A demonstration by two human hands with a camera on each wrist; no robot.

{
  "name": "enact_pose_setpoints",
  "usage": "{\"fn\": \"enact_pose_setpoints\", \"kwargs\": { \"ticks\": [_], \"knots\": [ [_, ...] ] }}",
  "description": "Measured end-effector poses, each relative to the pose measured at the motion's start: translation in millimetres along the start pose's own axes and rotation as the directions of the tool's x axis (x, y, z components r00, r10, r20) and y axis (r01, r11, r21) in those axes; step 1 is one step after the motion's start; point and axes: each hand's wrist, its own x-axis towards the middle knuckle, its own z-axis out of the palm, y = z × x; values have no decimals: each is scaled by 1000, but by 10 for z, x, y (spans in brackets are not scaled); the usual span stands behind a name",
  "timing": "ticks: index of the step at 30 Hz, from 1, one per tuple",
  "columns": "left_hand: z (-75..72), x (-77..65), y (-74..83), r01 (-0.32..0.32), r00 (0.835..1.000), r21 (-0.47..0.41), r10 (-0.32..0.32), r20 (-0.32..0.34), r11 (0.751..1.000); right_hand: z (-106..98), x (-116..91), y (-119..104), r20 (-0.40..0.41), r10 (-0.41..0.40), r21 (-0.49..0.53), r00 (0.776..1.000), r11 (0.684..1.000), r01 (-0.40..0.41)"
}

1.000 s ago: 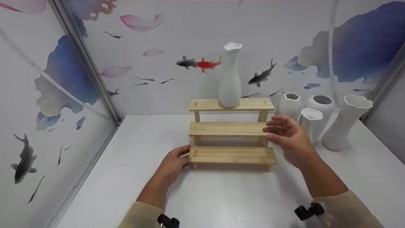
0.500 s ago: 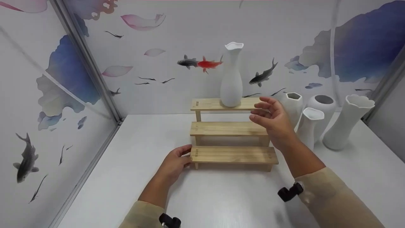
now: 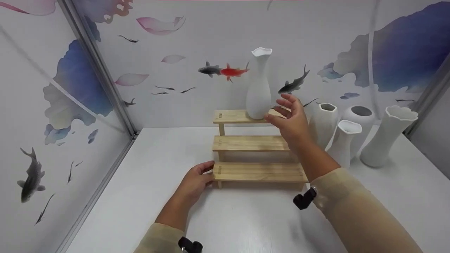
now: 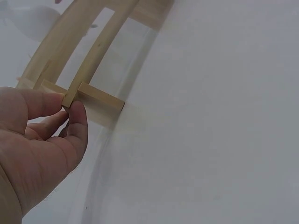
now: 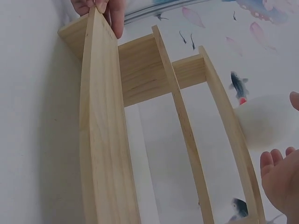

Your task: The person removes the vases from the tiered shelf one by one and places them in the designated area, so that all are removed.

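A three-tier wooden stand (image 3: 256,172) is on the white tabletop. On its top board a tall white vase (image 3: 258,95) with a wavy rim stands upright. My left hand (image 3: 194,181) pinches the left end of the lowest board, thumb above and fingers below, as the left wrist view (image 4: 42,140) of that hand shows. Beside the vase's base hovers my right hand (image 3: 294,124), fingers spread and gently bent, holding nothing. It covers the right ends of the upper boards. Whether the thumb touches the vase cannot be told; the right wrist view shows the fingers apart from it.
Several more white vases stand at the right of the table: a faceted one (image 3: 323,121), a small flared one (image 3: 344,144), a rounded one (image 3: 362,130) and a tall fluted one (image 3: 385,140). A painted panel (image 3: 168,105) rises close behind the stand.
My right hand has moved left and away from me, from the right end of the middle board to beside the vase on top. The left hand keeps its place on the stand.
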Motion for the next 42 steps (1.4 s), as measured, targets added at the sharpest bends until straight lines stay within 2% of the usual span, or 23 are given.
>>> {"fn": "enact_pose_setpoints", "kwargs": {
  "ticks": [8,15,19,24,30,37,42],
  "knots": [
    [4,-9,6,-13,1000,14,13,10,1000,79,184,-45,-3,-2,-59,1000,998,1],
    [4,-2,-3,-16,1000,17,16,6,1000,167,304,-114,50,51,-141,997,989,-44],
    [11,-2,-8,-6,1000,20,6,7,1000,210,339,-122,62,82,-180,995,981,-70],
    [19,1,-2,-5,1000,25,5,2,1000,230,349,-126,55,82,-209,995,975,-69],
    [14,-8,-9,-3,1000,39,2,6,999,227,267,-145,30,84,-248,996,966,-74],
    [-13,5,-4,-18,1000,34,18,12,999,204,85,-217,44,-24,-134,999,990,30],
    [-37,3,-28,-15,1000,38,15,5,999,174,-84,-261,38,-56,-104,998,993,60]
  ]
}}
